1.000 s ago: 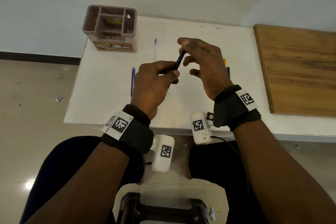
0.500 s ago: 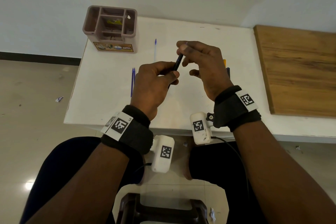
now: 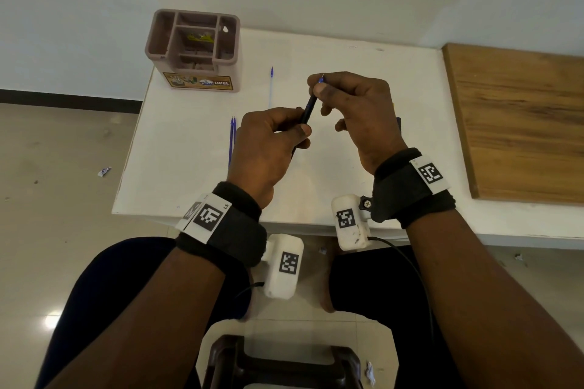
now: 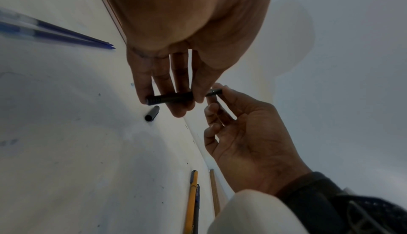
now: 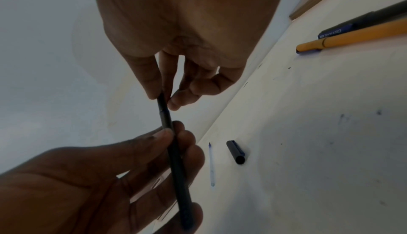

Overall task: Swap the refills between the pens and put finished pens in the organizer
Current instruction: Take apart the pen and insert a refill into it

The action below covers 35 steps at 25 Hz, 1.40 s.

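Head view: from above and behind both wrists, facing forward and down over the white table (image 3: 196, 148) toward the grip, at arm's length. Left wrist view: close under the left hand (image 4: 176, 49), looking along its fingers to the grip. Right wrist view: likewise under the right hand (image 5: 187, 29). All three share the dark pen (image 3: 308, 109) where both hands meet.

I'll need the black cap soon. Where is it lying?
The black cap lies on the white table, hidden under the hands in the head view. In the right wrist view it sits just right of a clear refill, well apart from the yellow pen.
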### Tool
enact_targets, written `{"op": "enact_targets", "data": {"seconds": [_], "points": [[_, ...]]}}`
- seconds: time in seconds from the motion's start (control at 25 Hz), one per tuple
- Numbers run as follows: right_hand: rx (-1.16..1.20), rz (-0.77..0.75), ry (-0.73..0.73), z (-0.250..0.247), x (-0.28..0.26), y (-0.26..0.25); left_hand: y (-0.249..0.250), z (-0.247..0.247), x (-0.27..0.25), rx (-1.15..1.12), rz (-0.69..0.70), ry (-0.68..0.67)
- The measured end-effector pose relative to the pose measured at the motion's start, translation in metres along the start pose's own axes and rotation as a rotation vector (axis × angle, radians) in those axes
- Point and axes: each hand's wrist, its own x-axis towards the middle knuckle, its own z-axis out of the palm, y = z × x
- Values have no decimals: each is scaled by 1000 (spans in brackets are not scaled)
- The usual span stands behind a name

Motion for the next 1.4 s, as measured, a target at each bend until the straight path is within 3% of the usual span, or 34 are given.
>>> {"op": "enact_targets", "data": {"seconds": [0.2,0.32,0.44,0.64,0.88,1.0,1.16,1.28,1.4], "points": [[1,0,35,2,2,3,-1,2,-1,9,1,-13],[30,31,-21,1,2,3,1,3,0,-27,-15,-11],[-43,-38,-61,0,2,5,2,1,-1,-37,-25,-29],[-45,-96,6,7,4,11,0,-6,0,123,33,14],[-56,-92,50,18,4,16,2,-10,1,171,41,72],[-20,-5,41,21,5,16,1,-13,2,154,11,73],[-290,44,72,23,23,29,-8,-21,5,209,-49,82],[-637,16,-8,37,37,41,-11,-27,8,234,-94,65],[-777,37,-69,55,43,51,-11,-32,11,250,-112,64]]}}
